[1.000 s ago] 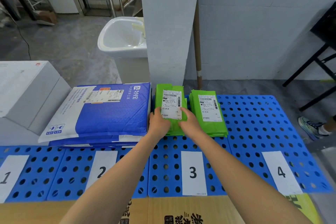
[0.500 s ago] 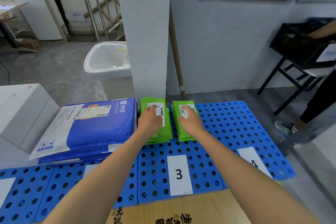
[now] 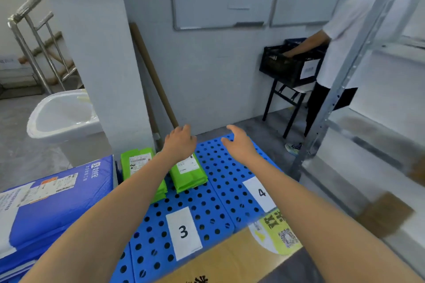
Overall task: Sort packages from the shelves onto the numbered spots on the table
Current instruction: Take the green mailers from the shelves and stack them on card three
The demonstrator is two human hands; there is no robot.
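Blue mailers (image 3: 57, 202) lie stacked at the near left of the perforated blue table (image 3: 220, 167), just beyond a cardboard box (image 3: 230, 257) at its near edge. Label 3 (image 3: 183, 232) sits on the middle panel and label 4 (image 3: 261, 193) on the panel to its right. Behind label 3, two green packages lie flat side by side, printed labels up: the left green package (image 3: 138, 163), partly hidden by the left forearm, and the right green package (image 3: 188, 172). Both bare arms reach forward over the table. The left hand (image 3: 180, 142) hangs palm down over the far end of the right green package, fingers loosely bent, holding nothing. The right hand (image 3: 239, 145) is raised over the far corner of the panel with label 4, fingers spread and relaxed, thumb apart, also empty. Further right stands a grey shelf upright (image 3: 358, 62); beyond it another person (image 3: 345, 30) reaches into a black crate (image 3: 287, 64). A white sink (image 3: 62, 115) sits at far left beside a pillar (image 3: 96, 64).
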